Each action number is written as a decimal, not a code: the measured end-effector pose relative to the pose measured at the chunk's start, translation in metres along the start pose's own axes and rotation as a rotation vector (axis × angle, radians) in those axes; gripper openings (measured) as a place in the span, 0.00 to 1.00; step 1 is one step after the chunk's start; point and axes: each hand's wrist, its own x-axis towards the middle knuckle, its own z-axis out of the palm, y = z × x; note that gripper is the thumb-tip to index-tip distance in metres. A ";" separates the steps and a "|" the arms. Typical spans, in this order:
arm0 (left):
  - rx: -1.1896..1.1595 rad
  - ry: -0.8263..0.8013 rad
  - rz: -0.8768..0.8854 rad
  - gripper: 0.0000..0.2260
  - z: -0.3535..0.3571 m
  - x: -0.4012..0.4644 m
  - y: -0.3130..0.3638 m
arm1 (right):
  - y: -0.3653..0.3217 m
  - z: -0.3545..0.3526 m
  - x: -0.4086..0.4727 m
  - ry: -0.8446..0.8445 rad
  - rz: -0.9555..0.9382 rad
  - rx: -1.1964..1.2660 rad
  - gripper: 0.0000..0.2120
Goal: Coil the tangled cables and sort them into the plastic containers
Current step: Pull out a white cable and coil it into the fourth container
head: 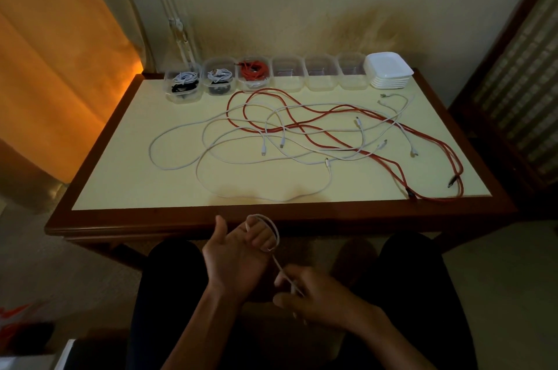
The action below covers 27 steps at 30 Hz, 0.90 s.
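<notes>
Below the table's front edge, my left hand has a white cable looped round its curled fingers, thumb raised. My right hand pinches the same cable a little lower, and the strand runs taut between the two hands. On the table lies a tangle of white cables and red cables. A row of clear plastic containers stands along the back edge: the left two hold white and black coils, the third holds red cable, and the other three look empty.
A stack of white lids sits at the back right of the table. An orange curtain hangs at the left and a dark chair back stands at the right. My knees are under the table's front edge.
</notes>
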 end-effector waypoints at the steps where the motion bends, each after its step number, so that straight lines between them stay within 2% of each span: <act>1: -0.014 0.003 0.003 0.26 -0.003 -0.001 0.004 | -0.005 -0.002 -0.005 -0.039 0.011 0.043 0.12; 3: 0.049 -0.005 0.014 0.28 -0.008 -0.003 0.010 | -0.016 -0.011 -0.015 -0.064 0.004 0.127 0.12; 9: 0.759 -0.044 0.072 0.28 0.010 -0.004 -0.001 | -0.044 -0.037 -0.034 0.012 -0.101 0.252 0.11; 12: 1.239 -0.135 0.212 0.22 0.015 -0.005 -0.004 | -0.054 -0.055 -0.040 0.191 -0.158 0.272 0.09; 13: 1.319 -0.177 0.235 0.20 0.016 -0.006 -0.006 | -0.057 -0.061 -0.041 0.274 -0.184 0.285 0.08; 16: 1.324 -0.278 0.185 0.19 0.021 -0.008 -0.011 | -0.063 -0.073 -0.038 0.461 -0.231 0.346 0.08; 19: 1.299 -0.313 0.083 0.24 0.026 -0.005 -0.013 | -0.064 -0.074 -0.029 0.562 -0.217 0.373 0.09; 22: 1.288 -0.330 0.046 0.24 0.029 -0.004 -0.013 | -0.062 -0.072 -0.019 0.632 -0.218 0.418 0.09; 27: 1.301 -0.354 0.100 0.23 0.036 -0.008 -0.012 | -0.059 -0.072 -0.008 0.674 -0.205 0.469 0.09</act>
